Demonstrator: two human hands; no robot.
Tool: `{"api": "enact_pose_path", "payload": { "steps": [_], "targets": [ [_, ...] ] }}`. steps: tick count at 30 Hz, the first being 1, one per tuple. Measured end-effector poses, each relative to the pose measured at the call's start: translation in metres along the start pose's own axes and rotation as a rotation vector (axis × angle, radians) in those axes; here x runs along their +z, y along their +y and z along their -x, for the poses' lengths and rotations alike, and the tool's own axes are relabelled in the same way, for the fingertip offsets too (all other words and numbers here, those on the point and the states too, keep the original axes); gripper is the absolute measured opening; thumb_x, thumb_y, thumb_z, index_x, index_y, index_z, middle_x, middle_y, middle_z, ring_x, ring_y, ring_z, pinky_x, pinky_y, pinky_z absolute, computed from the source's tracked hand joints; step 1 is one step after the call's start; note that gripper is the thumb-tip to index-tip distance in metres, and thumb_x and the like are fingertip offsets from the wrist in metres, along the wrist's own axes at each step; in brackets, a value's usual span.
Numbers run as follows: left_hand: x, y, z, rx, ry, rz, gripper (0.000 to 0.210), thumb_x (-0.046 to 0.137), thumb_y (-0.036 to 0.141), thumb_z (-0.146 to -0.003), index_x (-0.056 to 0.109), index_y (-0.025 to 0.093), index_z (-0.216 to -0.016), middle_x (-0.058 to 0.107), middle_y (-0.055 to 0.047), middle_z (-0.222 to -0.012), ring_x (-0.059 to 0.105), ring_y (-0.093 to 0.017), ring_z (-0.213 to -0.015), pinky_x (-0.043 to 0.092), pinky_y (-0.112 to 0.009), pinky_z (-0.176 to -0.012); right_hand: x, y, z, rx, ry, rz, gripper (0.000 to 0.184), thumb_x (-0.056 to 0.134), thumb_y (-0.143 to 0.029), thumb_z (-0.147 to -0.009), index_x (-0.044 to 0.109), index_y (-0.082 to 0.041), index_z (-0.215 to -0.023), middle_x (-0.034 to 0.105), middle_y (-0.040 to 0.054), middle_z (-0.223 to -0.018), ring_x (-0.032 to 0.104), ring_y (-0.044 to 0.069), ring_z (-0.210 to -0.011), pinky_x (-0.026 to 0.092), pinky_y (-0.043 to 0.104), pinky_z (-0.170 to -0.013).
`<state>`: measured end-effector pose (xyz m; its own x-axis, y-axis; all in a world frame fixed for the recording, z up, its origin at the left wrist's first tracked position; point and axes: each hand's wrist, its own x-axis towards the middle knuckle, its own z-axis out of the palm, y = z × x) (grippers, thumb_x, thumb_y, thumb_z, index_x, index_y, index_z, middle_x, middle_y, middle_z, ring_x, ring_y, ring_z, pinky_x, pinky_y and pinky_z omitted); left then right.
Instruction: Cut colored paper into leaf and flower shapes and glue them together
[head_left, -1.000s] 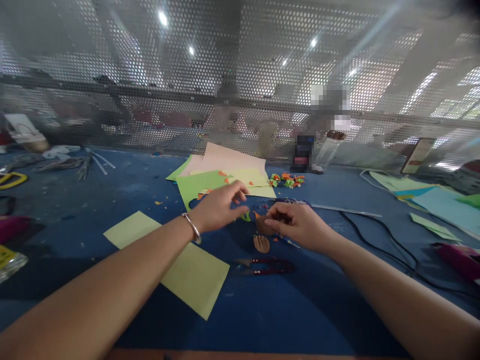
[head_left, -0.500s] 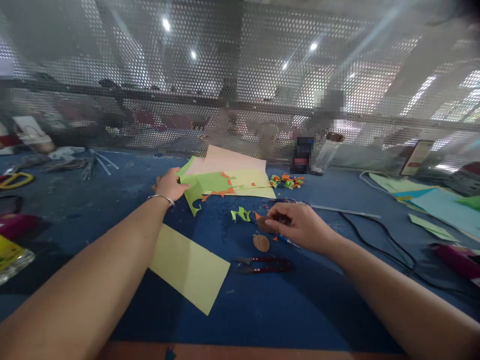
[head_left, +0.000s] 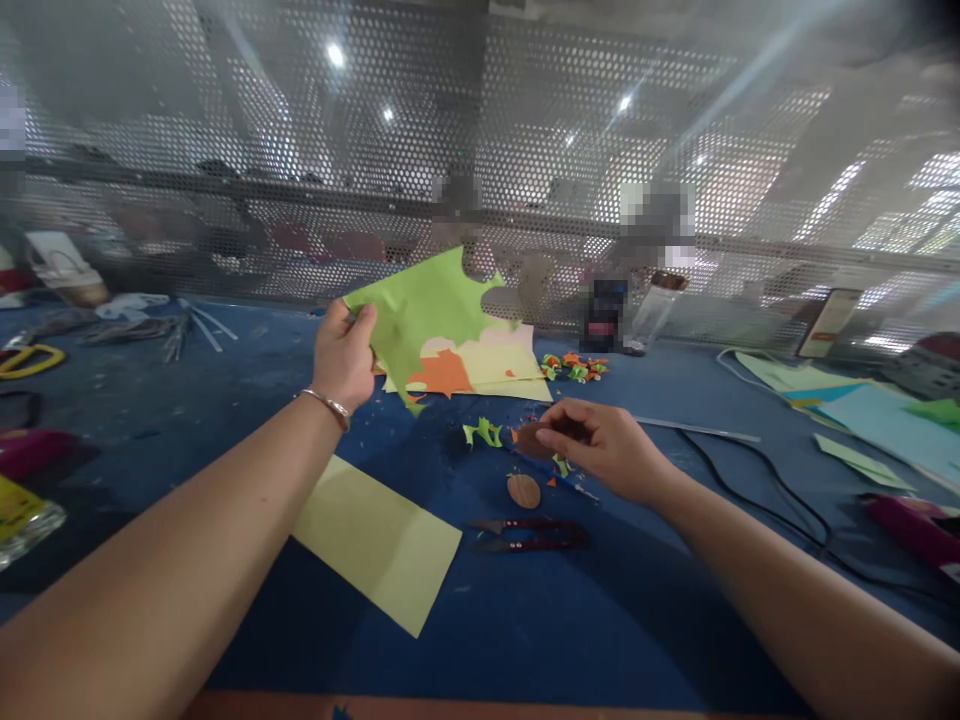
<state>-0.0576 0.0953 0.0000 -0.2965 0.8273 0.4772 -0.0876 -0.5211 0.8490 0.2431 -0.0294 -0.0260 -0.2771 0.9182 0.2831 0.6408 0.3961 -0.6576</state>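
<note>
Pinched by its left edge, a green paper sheet (head_left: 420, 300) with scalloped cut-outs is raised in my left hand (head_left: 343, 352). Below and behind it lie an orange paper piece (head_left: 444, 372), a pale yellow sheet (head_left: 510, 365) and a pinkish sheet. My right hand (head_left: 600, 445) holds a thin brown disc (head_left: 534, 440) just over the table. Nearby are a wood-grained oval disc (head_left: 523, 490), a cut green paper scrap (head_left: 482, 433) and dark-handled thread snips (head_left: 529, 535). A pale yellow rectangle of paper (head_left: 382, 545) lies nearer me, partly under my left forearm.
Cut orange and green paper bits (head_left: 576, 367) form a small heap at the back. Black cable (head_left: 780, 490) and coloured sheets (head_left: 870, 410) lie on the right. Yellow-handled scissors (head_left: 34, 360) and grey strips are at left. A perforated metal screen (head_left: 480, 130) stands behind the blue table.
My left hand has lifted the green sheet off the papers and tilted it up, uncovering more of the orange piece. My right hand has barely moved with the brown disc.
</note>
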Motion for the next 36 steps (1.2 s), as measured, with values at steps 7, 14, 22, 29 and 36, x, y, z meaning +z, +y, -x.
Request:
{"api": "enact_pose_path", "payload": {
  "steps": [7,14,22,29,36],
  "targets": [
    [0.049,0.034,0.063,-0.144,-0.290,0.429,0.013,0.065,0.024,-0.091,0.058,0.026,-0.101,0.072,-0.002,-0.112,0.069,-0.020,-0.103,0.055,-0.033,-0.088,-0.003,-0.011,0.000,0.019,0.089,-0.392,0.027,0.069,-0.044,-0.089,0.067,-0.018,-0.094,0.066,0.0015,-0.080,0.064,0.014,-0.063,0.051,0.026,-0.054],
    [0.072,0.049,0.105,-0.264,-0.391,0.476,0.009,0.061,0.022,-0.095,0.061,0.025,-0.104,0.072,-0.003,-0.116,0.065,-0.024,-0.118,0.050,-0.039,-0.103,0.002,-0.015,-0.004,0.047,0.213,-0.631,0.028,0.078,-0.042,-0.082,0.065,-0.018,-0.089,0.066,0.0003,-0.071,0.069,0.017,-0.067,0.051,0.025,-0.051],
    [0.068,0.045,0.113,-0.635,-0.627,0.402,0.017,0.063,0.026,-0.094,0.072,0.017,-0.105,0.077,-0.010,-0.102,0.072,-0.024,-0.097,0.055,-0.033,-0.081,0.004,-0.012,-0.006,0.063,0.230,-0.611,0.028,0.077,-0.042,-0.082,0.068,-0.017,-0.089,0.067,0.0004,-0.066,0.065,0.015,-0.062,0.051,0.026,-0.054],
    [0.067,0.046,0.112,-0.797,-0.635,0.414,0.025,0.052,0.027,-0.100,0.068,0.013,-0.113,0.077,-0.013,-0.097,0.074,-0.024,-0.088,0.057,-0.039,-0.083,0.005,-0.015,-0.003,0.042,0.265,-0.389,0.029,0.075,-0.043,-0.082,0.072,-0.017,-0.093,0.068,0.0024,-0.076,0.061,0.014,-0.060,0.050,0.028,-0.054],
    [0.064,0.041,0.114,-0.793,-0.734,0.400,0.025,0.061,0.035,-0.095,0.072,0.014,-0.104,0.078,-0.012,-0.091,0.074,-0.024,-0.083,0.057,-0.038,-0.080,0.011,-0.015,-0.002,-0.038,0.233,-0.287,0.023,0.072,-0.037,-0.084,0.071,-0.019,-0.099,0.067,0.0026,-0.079,0.060,0.016,-0.070,0.049,0.029,-0.063]
  ]
}}
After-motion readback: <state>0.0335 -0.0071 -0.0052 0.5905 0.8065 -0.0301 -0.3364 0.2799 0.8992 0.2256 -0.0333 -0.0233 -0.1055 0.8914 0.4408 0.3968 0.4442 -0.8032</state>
